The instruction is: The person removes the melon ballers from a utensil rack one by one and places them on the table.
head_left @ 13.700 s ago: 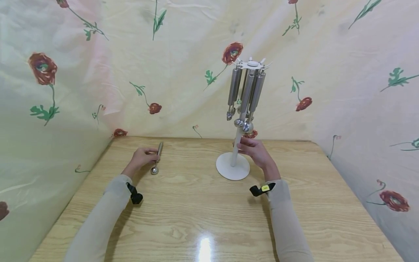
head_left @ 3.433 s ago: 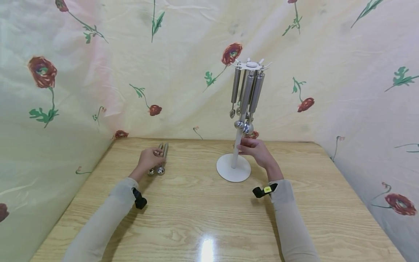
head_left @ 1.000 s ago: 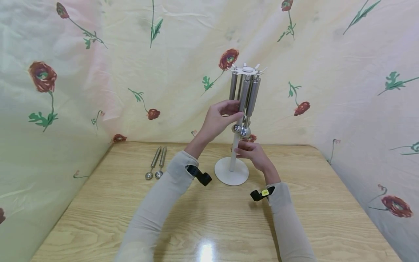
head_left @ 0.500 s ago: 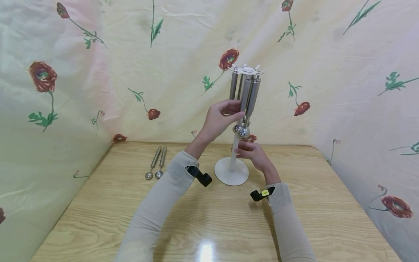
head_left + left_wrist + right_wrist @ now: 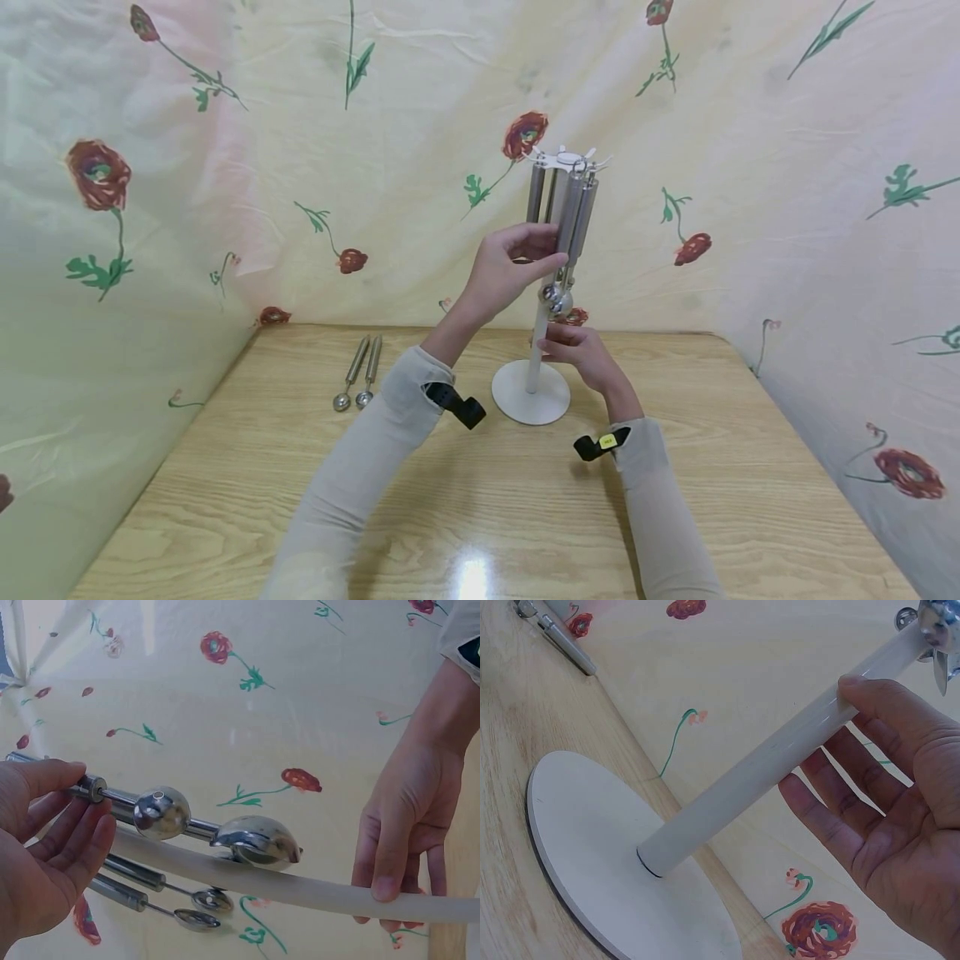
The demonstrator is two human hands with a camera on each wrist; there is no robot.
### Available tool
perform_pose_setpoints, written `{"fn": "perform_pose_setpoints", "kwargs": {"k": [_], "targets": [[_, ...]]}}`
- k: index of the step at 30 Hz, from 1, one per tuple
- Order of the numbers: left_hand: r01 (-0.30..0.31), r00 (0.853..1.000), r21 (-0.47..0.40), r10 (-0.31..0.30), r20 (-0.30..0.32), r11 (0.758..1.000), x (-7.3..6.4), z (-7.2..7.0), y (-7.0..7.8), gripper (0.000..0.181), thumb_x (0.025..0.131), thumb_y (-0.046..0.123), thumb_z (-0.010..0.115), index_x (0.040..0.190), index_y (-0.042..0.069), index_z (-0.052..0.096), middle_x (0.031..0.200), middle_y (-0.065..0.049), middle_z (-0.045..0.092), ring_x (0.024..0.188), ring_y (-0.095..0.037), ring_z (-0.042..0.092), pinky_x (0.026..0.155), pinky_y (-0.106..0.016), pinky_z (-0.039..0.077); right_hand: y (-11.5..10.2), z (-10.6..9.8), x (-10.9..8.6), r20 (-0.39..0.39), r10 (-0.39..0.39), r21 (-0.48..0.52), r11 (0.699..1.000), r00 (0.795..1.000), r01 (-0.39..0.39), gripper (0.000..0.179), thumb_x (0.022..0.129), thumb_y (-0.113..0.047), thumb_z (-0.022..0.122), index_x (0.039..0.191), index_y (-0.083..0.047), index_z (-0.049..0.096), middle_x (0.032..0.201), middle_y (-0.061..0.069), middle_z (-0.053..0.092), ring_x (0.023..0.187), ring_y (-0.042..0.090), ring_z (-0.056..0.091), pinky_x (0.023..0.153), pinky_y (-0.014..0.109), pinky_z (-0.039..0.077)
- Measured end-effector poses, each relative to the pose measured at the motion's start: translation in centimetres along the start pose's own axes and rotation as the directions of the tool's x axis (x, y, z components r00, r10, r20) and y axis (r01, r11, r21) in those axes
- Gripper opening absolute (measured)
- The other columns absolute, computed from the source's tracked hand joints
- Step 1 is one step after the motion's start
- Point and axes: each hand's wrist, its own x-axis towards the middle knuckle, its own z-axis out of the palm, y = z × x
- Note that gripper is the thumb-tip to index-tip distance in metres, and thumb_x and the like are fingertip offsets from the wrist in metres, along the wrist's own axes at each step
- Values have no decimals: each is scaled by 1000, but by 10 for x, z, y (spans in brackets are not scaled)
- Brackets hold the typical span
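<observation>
Left hand (image 5: 512,267) at a scoop on the rack, right hand (image 5: 588,357) steadying the stand

The scoop (image 5: 163,813) is up at the white stand, its steel handle pinched between the thumb and fingers of the left hand just above the neck. Lower down, the right hand pinches the white pole (image 5: 538,333), thumb on one side and fingers on the other. The round base (image 5: 517,402) rests on the tabletop (image 5: 465,483) near the back edge, a little right of that edge's middle. Several more steel utensils hang round the pole from the hook ring (image 5: 567,158), among them a larger-bowled utensil (image 5: 259,844) close beside the scoop. Toward the back left corner lie a left scoop (image 5: 342,402) and a right scoop (image 5: 372,358), side by side.

The step in hand looks to be freeing the scoop from its hook; the next move would call for guiding its hanging loop past the hook tip without knocking its neighbours, the pole held firm.

The loop overlaps the hook ring in the head view, so whether it is on or off its hook is hard to say. The fingers hide part of the handle, and the hanging utensils overlap too much to count surely. The right wrist view cuts off the top of the stand.
</observation>
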Motion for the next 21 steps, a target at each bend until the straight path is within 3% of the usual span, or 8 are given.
{"fn": "perform_pose_setpoints", "kwargs": {"k": [6,21], "targets": [[38,999,15,-38,-4,999,-9,-6,-4,40,93,15,76,130,3,67,116,-13,74,98,-17,71,91,-26,58,-1,1,-1,10,-9,-8,1000,1000,9,48,99,-9,66,136,18,51,108,-9,74,102,9,72,91,32,61],[135,989,34,-133,-57,990,-35,-44,-45,34,91,13,77,124,4,71,112,-15,74,96,-25,73,88,-33,61,-2,1,1,-8,32,-15,999,999,-32,45,99,-10,67,135,14,55,109,-8,73,102,9,71,91,33,61]]}}
